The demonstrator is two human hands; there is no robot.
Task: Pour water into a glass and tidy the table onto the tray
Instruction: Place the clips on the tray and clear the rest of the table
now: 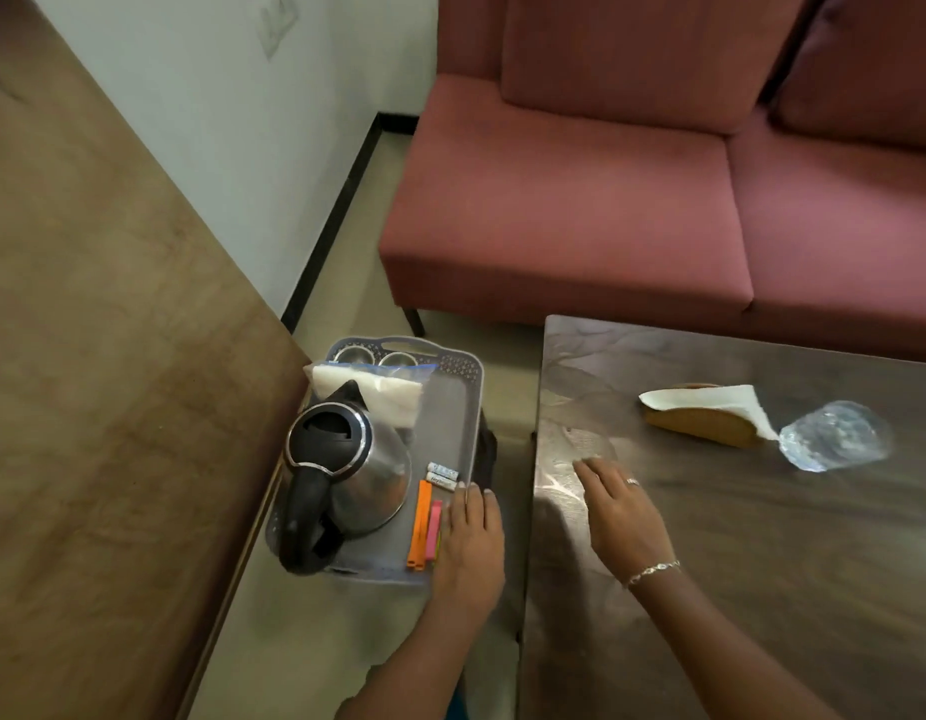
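Grey tray (463, 379): one kettle (356, 459), two batteries (442, 475), two cups (398, 360); left hand (471, 543), right hand (622, 511) flat.

left grip (470, 537) and right grip (621, 514) outstretched, fingers straight

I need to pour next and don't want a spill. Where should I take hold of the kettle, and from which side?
Grip the kettle by its black handle, coming from the near side: the handle juts toward the person, the spout points away, and the steel body offers no hold. The left hand, at the edge of the tray, is probably nearest.
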